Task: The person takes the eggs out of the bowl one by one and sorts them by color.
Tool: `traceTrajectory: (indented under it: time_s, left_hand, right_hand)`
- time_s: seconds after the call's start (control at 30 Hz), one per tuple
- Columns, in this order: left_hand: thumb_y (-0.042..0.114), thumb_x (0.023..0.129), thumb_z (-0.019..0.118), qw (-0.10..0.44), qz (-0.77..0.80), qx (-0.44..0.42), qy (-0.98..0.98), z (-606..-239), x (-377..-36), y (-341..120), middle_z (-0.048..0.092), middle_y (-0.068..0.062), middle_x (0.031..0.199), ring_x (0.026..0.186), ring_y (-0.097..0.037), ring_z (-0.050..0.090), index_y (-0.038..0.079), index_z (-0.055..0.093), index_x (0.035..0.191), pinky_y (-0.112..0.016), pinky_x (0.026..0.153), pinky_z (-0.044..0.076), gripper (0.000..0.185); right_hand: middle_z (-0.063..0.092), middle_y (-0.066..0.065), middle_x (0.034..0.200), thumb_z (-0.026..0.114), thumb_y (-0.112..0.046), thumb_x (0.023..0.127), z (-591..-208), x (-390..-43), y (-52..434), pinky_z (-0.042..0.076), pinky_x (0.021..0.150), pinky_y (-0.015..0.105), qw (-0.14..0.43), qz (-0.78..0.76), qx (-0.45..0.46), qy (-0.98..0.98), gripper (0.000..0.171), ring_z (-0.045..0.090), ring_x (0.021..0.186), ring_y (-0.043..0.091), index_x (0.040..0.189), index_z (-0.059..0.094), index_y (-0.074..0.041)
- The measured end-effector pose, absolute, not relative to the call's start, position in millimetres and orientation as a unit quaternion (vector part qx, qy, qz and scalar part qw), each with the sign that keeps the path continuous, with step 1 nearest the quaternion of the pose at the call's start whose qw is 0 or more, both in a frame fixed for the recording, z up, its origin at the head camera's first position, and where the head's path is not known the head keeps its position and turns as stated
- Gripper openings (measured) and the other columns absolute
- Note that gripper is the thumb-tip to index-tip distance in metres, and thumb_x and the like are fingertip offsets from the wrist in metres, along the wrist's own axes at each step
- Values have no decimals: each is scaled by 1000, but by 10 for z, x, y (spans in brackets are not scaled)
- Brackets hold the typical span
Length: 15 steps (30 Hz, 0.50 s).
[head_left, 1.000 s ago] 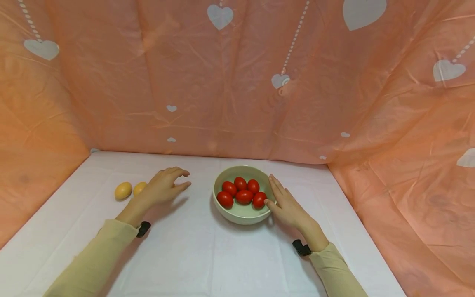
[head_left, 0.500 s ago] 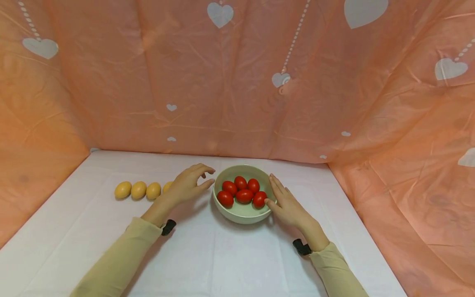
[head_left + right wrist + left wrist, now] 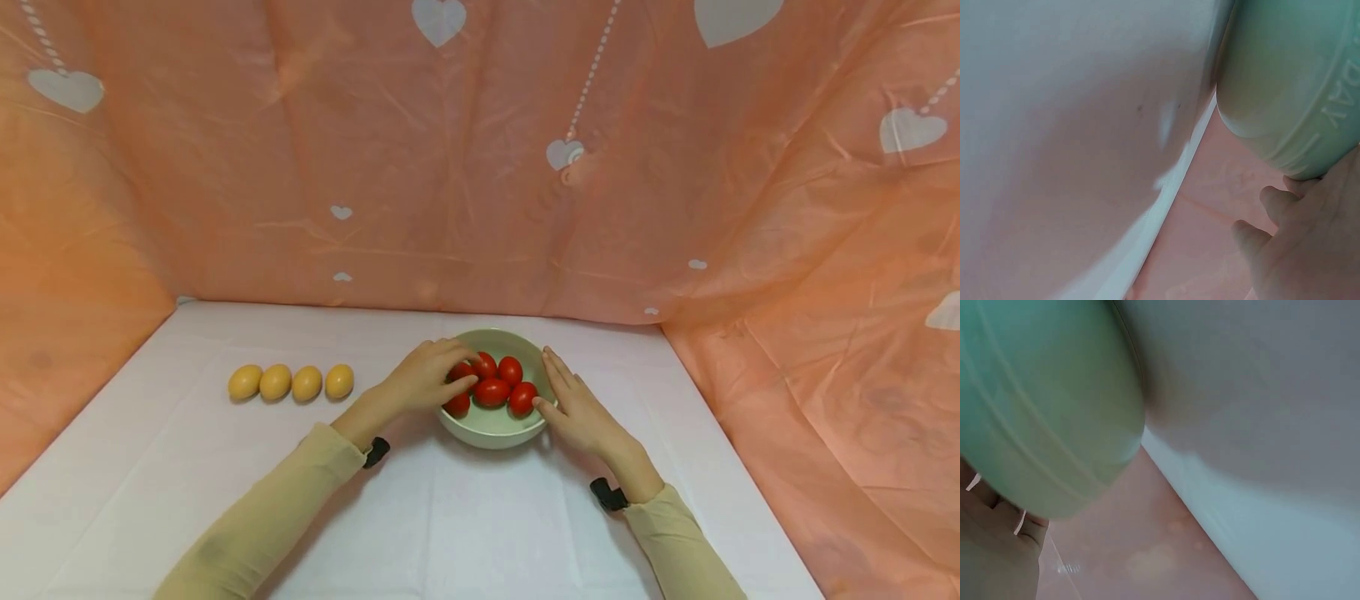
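Note:
A pale green bowl (image 3: 495,437) stands on the table with several glossy red oval pieces, like plum tomatoes (image 3: 492,392), inside. My left hand (image 3: 420,379) reaches over the bowl's left rim. Its thumb and fingers are parted above the leftmost red pieces, partly covering them. On the opposite side, my right hand (image 3: 581,417) rests against the bowl with fairly straight fingers along the outer wall and the thumb over the rim. The right wrist view shows fingers (image 3: 1279,203) close beside the bowl wall (image 3: 1285,87). The left wrist view has the bowl's underside (image 3: 1054,412) up close.
Several yellow egg-shaped pieces (image 3: 307,383) lie in a row on the white tablecloth (image 3: 360,533), left of the bowl. Orange curtains (image 3: 480,183) with pale hearts enclose the back and sides. Each wrist carries a small black camera (image 3: 607,494).
My left hand has moved right, from beside the yellow row to over the bowl's left rim, uncovering the yellow pieces. My right hand has stayed at the bowl.

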<state>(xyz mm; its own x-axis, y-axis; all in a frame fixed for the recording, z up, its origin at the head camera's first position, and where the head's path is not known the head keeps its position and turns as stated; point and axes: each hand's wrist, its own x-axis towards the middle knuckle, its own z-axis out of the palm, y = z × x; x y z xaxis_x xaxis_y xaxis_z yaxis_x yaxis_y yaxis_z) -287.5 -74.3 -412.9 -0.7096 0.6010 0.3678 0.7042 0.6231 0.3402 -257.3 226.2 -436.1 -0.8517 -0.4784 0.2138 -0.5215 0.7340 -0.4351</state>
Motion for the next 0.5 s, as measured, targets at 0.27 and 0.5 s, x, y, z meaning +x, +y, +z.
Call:
traceTrajectory:
  time_s: [0.27, 0.5]
  left_hand:
    - [20, 96, 75, 58, -190, -412, -889, -4096, -2985, -589, 68, -2, 121, 117, -24, 64, 14, 73, 120, -47, 104, 49, 24]
    - [21, 96, 77, 38, -137, -455, -879, -4070, -3076, -496, 68, -3, 120, 114, -23, 65, 15, 74, 122, -42, 105, 50, 27]
  right_hand:
    - [10, 13, 174, 53, -34, 107, -4338, -2572, 2265, 19, 123, 64, 32, 248, 261, -932, 78, 16, 158, 34, 165, 14, -2]
    - [8, 11, 174, 53, -36, 107, -4344, -2575, 2265, 17, 124, 63, 22, 252, 256, -933, 78, 14, 159, 33, 166, 12, -3]
